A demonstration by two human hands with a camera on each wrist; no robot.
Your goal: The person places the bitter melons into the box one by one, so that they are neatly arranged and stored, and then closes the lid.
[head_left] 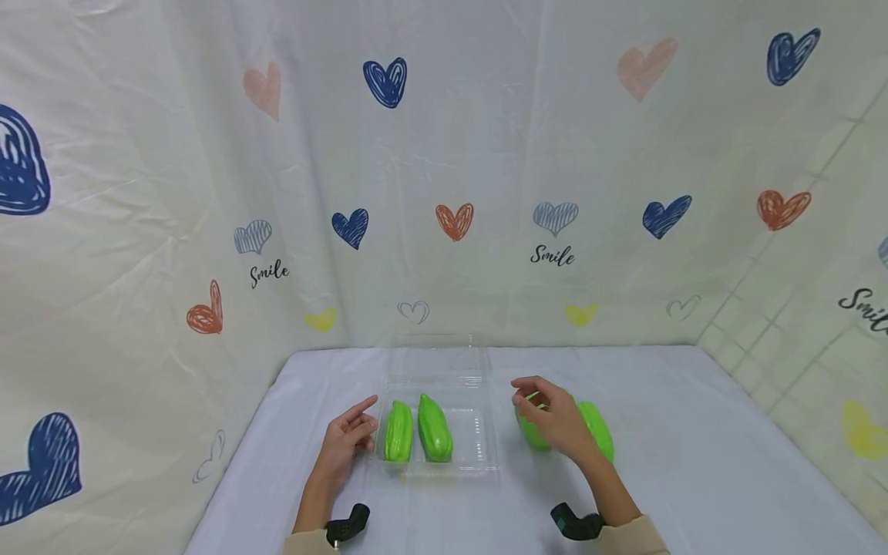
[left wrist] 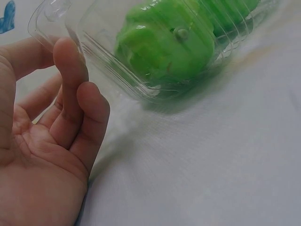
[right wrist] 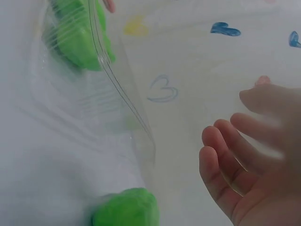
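Note:
A clear plastic box stands on the white cloth with its hinged lid raised at the back. Inside, two bright green, ridged, fruit-like pieces lie side by side: the left piece and the middle piece. My left hand is at the box's left wall, fingers loosely bent and holding nothing; whether a fingertip touches the plastic I cannot tell. Above two more green pieces hovers my right hand, empty, fingers loosely curved. It partly hides the nearer piece; the outer piece shows beyond it.
White cloth covers the table. A pale curtain printed with hearts and "Smile" hangs behind and along both sides. A black wrist device sits on the left wrist, and another device on the right.

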